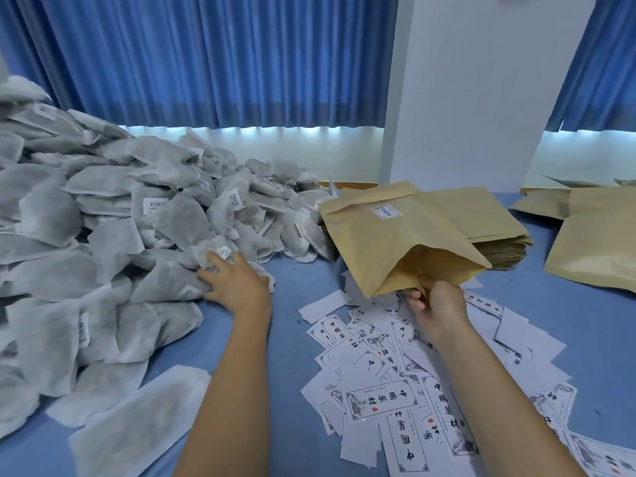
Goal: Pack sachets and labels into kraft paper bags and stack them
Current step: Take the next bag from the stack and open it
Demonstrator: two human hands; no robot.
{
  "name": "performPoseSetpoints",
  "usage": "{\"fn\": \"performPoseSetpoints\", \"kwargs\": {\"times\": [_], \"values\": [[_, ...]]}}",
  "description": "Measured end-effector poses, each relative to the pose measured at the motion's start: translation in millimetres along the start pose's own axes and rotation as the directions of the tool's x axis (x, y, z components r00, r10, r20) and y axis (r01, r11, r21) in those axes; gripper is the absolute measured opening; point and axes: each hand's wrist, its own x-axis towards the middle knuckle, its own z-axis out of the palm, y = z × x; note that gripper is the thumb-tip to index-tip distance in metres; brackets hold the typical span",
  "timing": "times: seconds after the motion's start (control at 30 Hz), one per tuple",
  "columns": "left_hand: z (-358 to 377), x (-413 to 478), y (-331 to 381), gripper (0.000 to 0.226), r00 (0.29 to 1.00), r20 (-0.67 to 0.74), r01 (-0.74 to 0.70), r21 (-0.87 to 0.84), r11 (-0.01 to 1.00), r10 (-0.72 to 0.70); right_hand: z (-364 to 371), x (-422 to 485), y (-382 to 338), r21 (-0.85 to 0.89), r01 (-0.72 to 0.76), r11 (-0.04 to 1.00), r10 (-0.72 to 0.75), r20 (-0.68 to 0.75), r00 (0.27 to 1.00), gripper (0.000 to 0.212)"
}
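Right hand [437, 302] pinches the open mouth of a kraft bag [389, 242], held over loose labels [375, 397] on the table [285, 339]. Left hand [235, 282] lies on the sachet pile [103, 208] at its near edge; whether it grips cannot be told.

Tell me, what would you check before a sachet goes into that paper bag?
1. Bag held: ok. The right hand pinches the kraft paper bag at its mouth.
2. Mouth open: ok. It gapes toward the person.
3. Sachet gripped: cannot tell. The left hand has its fingers on a sachet at the edge of the sachet pile, but no firm hold shows.
4. Label already inside: cannot tell. The bag's inside is in shadow.
5. Labels at hand: ok. Loose labels lie on the table below the bag.
6. Spare bags: ok. A stack of kraft bags lies behind.
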Motion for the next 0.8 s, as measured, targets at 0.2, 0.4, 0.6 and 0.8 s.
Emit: {"fn": "performPoseSetpoints", "kwargs": {"times": [0.2, 0.4, 0.6, 0.8], "values": [[-10, -17, 8, 0.03, 0.992, -0.006, -0.123, -0.204, 0.971, 0.124, 1, 3, 1, 0.008, -0.021, 1.0, 0.021, -0.002, 1.0, 0.025], [-28, -78, 57, 0.034, 0.834, 0.056, -0.424, -0.571, 0.703, 0.548, -1, 1, -3, 0.036, -0.009, 0.999, 0.012, -0.066, 0.998, 0.029], [-22, -66, 45, 0.061, 0.787, 0.095, -0.564, -0.289, 0.773, 0.61, -2, 1, -7, 0.23, 0.0, 0.973, 0.024, -0.103, 0.994, 0.021], [11, -57, 33, 0.091, 0.711, 0.458, -0.532, -0.148, 0.834, 0.534, 0, 2, -5, 0.25, 0.012, 0.968, 0.01, -0.085, 0.996, 0.015]]}}
